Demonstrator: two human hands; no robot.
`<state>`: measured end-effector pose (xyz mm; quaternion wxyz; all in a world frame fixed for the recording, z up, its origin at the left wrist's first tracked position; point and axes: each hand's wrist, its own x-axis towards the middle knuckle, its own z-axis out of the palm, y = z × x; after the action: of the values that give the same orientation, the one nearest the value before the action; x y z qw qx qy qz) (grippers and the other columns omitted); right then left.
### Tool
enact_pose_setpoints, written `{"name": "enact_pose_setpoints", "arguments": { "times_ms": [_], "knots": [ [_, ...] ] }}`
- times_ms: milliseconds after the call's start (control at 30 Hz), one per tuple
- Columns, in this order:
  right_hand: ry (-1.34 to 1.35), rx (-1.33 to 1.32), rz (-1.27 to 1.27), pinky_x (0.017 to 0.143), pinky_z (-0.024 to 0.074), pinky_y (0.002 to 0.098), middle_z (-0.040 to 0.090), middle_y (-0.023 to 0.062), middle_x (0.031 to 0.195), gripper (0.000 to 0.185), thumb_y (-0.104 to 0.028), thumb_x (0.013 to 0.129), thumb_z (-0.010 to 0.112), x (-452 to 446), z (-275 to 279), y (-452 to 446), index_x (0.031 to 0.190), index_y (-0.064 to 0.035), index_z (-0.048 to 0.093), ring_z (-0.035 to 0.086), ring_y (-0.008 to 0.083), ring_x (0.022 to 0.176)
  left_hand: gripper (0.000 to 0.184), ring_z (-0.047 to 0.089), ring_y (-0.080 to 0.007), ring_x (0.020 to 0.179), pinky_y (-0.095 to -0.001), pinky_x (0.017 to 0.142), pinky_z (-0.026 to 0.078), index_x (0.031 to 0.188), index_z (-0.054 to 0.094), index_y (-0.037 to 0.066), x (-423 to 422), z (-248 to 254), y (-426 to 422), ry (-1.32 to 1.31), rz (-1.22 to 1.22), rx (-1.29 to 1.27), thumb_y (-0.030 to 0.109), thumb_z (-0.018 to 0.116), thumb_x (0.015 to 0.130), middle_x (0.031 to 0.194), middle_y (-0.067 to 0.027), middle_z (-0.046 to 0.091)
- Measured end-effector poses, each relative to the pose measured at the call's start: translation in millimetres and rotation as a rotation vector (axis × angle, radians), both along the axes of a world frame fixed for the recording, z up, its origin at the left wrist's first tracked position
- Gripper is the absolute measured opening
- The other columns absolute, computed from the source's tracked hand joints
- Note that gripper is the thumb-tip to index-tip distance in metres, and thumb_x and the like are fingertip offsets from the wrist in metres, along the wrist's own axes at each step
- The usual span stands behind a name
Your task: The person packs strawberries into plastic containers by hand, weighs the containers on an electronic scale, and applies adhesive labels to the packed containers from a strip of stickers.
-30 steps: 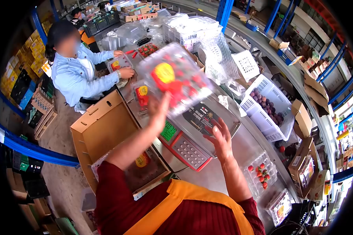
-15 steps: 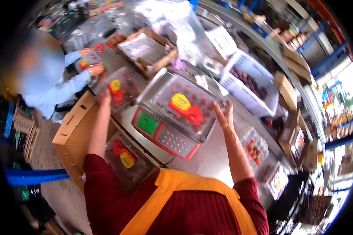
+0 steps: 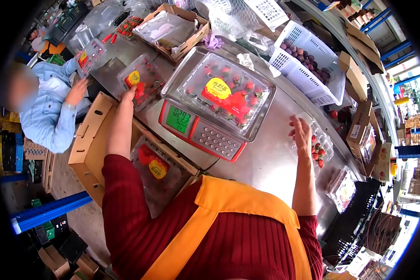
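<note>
My left hand grips the near edge of a clear plastic strawberry box with a red and yellow label, left of the scale; its fingertips are partly hidden. My right hand holds nothing, fingers apart and slightly curled, above the near side of an open clear tray with a few strawberries. Between my hands, a closed strawberry box lies on the steel pan of a red digital scale, whose green display shows digits.
A cardboard carton at my left holds another labelled box. Across the table are a shallow carton and a white crate with dark round fruit. At far left, a person in a blue shirt handles a clear box.
My right hand has moved right, away from the box on the scale, toward the open tray. My left hand stays at its box. The co-worker's box has been lifted away from the table.
</note>
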<state>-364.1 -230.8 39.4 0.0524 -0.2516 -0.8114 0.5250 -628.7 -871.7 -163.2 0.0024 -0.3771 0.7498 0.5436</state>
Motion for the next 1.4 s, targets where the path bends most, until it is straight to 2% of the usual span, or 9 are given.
{"name": "enact_pose_setpoints", "arguments": {
  "times_ms": [100,300,567,633,833,967,1100,1300,1400],
  "knots": [
    [-0.086,-0.014,0.197,0.056,0.047,0.0291,0.065,0.0107,0.08,0.055,-0.052,0.089,0.054,-15,1,-29,0.097,0.0009,0.066,0.056,0.0142,0.056,0.061,0.06,-0.0221,0.101,-0.035,0.088,0.047,0.117,0.06,-0.004,-10,-15,-10,0.127,-0.004,0.236,0.03,0.081,0.071,0.116,-0.0133,0.062],
    [-0.423,0.424,0.456,0.075,0.0484,0.0409,0.066,0.0152,0.076,0.084,-0.079,0.077,0.041,-71,11,-67,0.09,-0.0009,0.069,0.066,0.0296,0.077,0.06,0.064,-0.0216,0.085,-0.0375,0.078,0.053,0.113,0.057,-0.009,28,99,61,0.296,0.11,0.379,0.024,0.082,0.069,0.108,-0.0136,0.063],
    [-0.003,-0.032,0.118,0.059,0.0482,0.0328,0.06,0.0113,0.067,0.062,-0.057,0.072,0.072,-77,-3,-81,0.077,0.0037,0.058,0.059,0.0168,0.067,0.054,0.059,-0.0175,0.096,-0.0364,0.084,0.049,0.122,0.054,-0.002,147,183,85,0.52,0.102,0.526,0.021,0.075,0.078,0.111,-0.008,0.06],
    [0.114,-0.267,-0.032,0.046,0.0337,0.0251,0.048,0.001,0.066,0.042,-0.038,0.075,0.071,-72,12,-92,0.083,0.0014,0.058,0.042,0.01,0.052,0.048,0.058,-0.0151,0.091,-0.032,0.085,0.048,0.121,0.054,0.0,174,196,93,0.628,0.139,0.396,0.018,0.072,0.08,0.108,-0.0045,0.061],
    [0.347,-0.565,-0.242,0.069,0.0448,0.0278,0.052,0.0034,0.085,0.035,-0.029,0.083,0.064,16,41,-49,0.103,-0.0023,0.054,0.052,0.0138,0.08,0.029,0.055,-0.0084,0.072,-0.0234,0.065,0.045,0.106,0.061,0.004,222,216,120,0.901,0.21,0.222,0.012,0.071,0.08,0.09,-0.0002,0.062],
    [0.445,-0.8,-0.396,0.085,0.0447,0.0313,0.052,0.0083,0.119,0.044,-0.024,0.084,0.057,108,-23,52,0.122,-0.0035,0.049,0.053,0.0171,0.101,0.034,0.058,-0.0117,0.077,-0.0271,0.065,0.048,0.106,0.062,0.006,233,232,189,0.862,0.276,0.488,0.021,0.074,0.079,0.09,-0.0007,0.062],
    [0.464,-0.694,-0.463,0.091,0.0446,0.0345,0.054,0.0097,0.119,0.055,-0.021,0.082,0.05,197,-34,84,0.133,-0.0039,0.043,0.054,0.0217,0.107,0.029,0.056,-0.012,0.069,-0.029,0.06,0.048,0.092,0.061,0.007,221,215,285,0.779,0.052,0.762,0.026,0.077,0.077,0.083,-0.0002,0.061],
    [0.378,-0.525,-0.483,0.095,0.0417,0.0359,0.054,0.0098,0.121,0.054,-0.022,0.082,0.052,306,-65,104,0.132,-0.0026,0.046,0.053,0.0224,0.109,0.038,0.052,-0.0125,0.085,-0.0285,0.078,0.043,0.095,0.055,-0.001,198,141,382,0.622,0.026,0.69,0.029,0.074,0.082,0.092,-0.0042,0.057],
    [0.362,-0.523,-0.581,0.097,0.0383,0.0346,0.054,0.0086,0.12,0.05,-0.021,0.082,0.05,361,-97,118,0.13,-0.0033,0.048,0.052,0.0208,0.11,0.042,0.051,-0.012,0.095,-0.0314,0.094,0.036,0.103,0.054,0.006,216,170,370,0.385,-0.17,0.818,0.034,0.076,0.08,0.099,-0.001,0.057]
  ]
}}
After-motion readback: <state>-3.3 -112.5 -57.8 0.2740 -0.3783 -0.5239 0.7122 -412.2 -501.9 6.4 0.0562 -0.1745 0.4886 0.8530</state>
